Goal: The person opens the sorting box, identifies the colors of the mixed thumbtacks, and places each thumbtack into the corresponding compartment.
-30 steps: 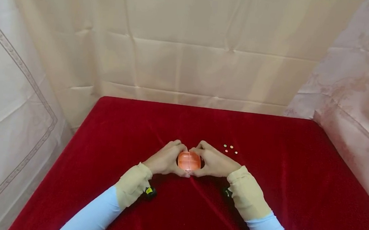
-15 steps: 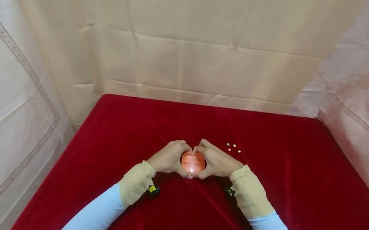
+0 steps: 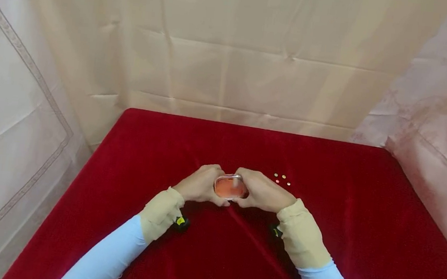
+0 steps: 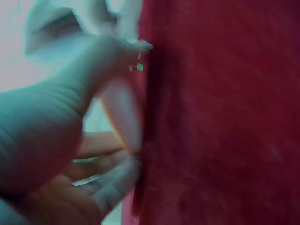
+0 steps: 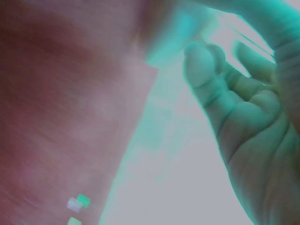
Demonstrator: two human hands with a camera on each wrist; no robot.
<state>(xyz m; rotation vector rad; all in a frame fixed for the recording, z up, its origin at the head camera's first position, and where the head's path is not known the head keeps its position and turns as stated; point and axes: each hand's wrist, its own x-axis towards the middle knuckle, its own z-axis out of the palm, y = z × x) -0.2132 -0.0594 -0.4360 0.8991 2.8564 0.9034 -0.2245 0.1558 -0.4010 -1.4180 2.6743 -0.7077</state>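
Between both hands is a small rounded box (image 3: 229,188), orange inside with a clear glossy rim, over the middle of the table. My left hand (image 3: 201,184) curls around its left side, thumb at the near edge and fingers at the far edge. On the opposite side my right hand (image 3: 261,190) grips it in the same way. The left wrist view shows a pale, orange-edged wall of the box (image 4: 123,112) between thumb and fingers. Blur covers much of the box (image 5: 176,40) in the right wrist view, beside the right fingertips.
Several tiny coloured pieces (image 3: 283,176) lie on the red cloth (image 3: 319,240) just beyond the right hand. Cream curtains (image 3: 231,67) hang behind the table, with patterned drapes at both sides. Dark wrist devices (image 3: 181,222) sit under the sleeves.
Both hands have risen slightly in the head view with the box. Its face now looks flatter and tilted, with the clear far rim showing. The small pieces stay in place.
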